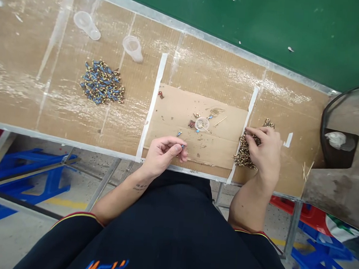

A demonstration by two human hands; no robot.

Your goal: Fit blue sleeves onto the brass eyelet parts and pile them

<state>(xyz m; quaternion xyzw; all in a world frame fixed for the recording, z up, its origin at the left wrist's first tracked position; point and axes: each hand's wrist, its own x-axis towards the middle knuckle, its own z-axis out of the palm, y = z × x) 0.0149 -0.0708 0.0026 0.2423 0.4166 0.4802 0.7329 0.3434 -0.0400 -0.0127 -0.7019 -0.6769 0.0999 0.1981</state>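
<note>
Two sets of fingers are at work. The left fingers [174, 150] pinch a small blue piece [183, 146] at their tips; the right fingers [255, 134] bend down onto a pile of brass-coloured parts [245, 154], touching its far side, and I cannot tell whether they grip one. Just beyond the left fingers, a blue-and-brass piece [179, 133] lies on a cardboard sheet [218, 143]. Farther out, between the two hands, stands a small clear cup [202, 124] with a pale stick across it, near a loose stick [220, 121]. Well apart, out to the left of the left fingers, a heap of blue-and-brass pieces [102, 83] sits on the table [131, 119], with two clear containers beyond.

The pinched piece could slip, being tiny and held only by its edges. Interlocked brass parts might come up tangled, and a careless sleeve or wrist could tip the cup.
</note>
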